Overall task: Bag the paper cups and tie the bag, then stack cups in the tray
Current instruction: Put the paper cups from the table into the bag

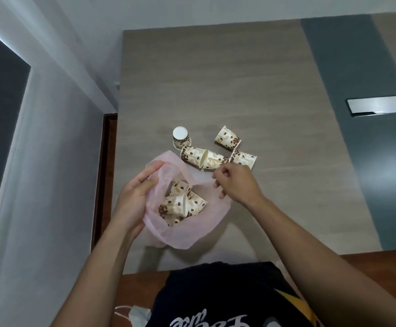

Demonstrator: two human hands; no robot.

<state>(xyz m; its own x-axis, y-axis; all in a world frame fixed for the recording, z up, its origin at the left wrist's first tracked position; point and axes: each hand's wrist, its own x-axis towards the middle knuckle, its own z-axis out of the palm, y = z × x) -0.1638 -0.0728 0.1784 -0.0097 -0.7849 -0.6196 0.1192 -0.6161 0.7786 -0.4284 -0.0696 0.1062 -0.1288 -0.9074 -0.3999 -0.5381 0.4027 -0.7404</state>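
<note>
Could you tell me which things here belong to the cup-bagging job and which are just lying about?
Part of the job:
- pink bag, held open by the left hand and right hand
- cups in the bag
- five loose cups on the table

Just lying about:
- metal plate set in the table
- white mask at the bottom edge

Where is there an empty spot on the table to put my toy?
The table is bare beyond the loose cups, toward the far edge, and also right of them, up to the silver plate. It is crowded in the middle, where five cups lie close together just beyond the pink bag and both hands.
</note>
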